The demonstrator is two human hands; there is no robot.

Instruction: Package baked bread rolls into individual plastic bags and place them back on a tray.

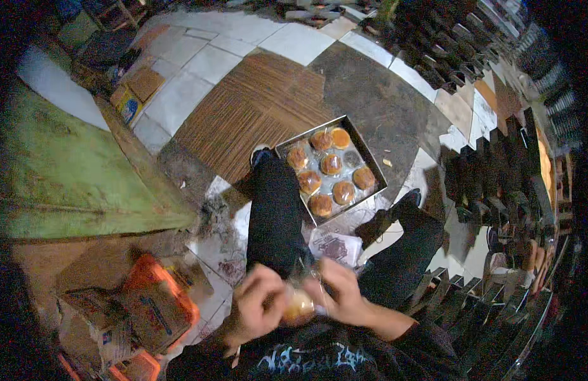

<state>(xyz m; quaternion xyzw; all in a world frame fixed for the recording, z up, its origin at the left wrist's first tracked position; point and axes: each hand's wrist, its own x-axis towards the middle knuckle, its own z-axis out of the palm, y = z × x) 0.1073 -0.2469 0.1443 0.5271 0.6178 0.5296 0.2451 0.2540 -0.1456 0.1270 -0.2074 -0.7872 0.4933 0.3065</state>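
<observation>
Both hands are close to my lap, blurred by motion. A round golden-brown bun (299,305) sits between them in a clear plastic bag (318,285). The fingers of my left hand (260,300) are curled at the left side of the bag. My right hand (340,293) pinches the bag from the other side. Beyond my hands, a stack of white printed packets (336,246) lies between my legs. Farther out, a square dark-walled tray (368,150) on the floor holds several browned buns (330,164) on a clear plastic sheet.
My legs (275,214) straddle the packets, the left one touching the tray's side. Flattened brown cardboard (256,105) covers part of the tiled floor. Orange crates (191,305) with cardboard boxes (156,309) stand at lower left, below a green panel (84,171). Dark, visually broken-up shapes fill the right.
</observation>
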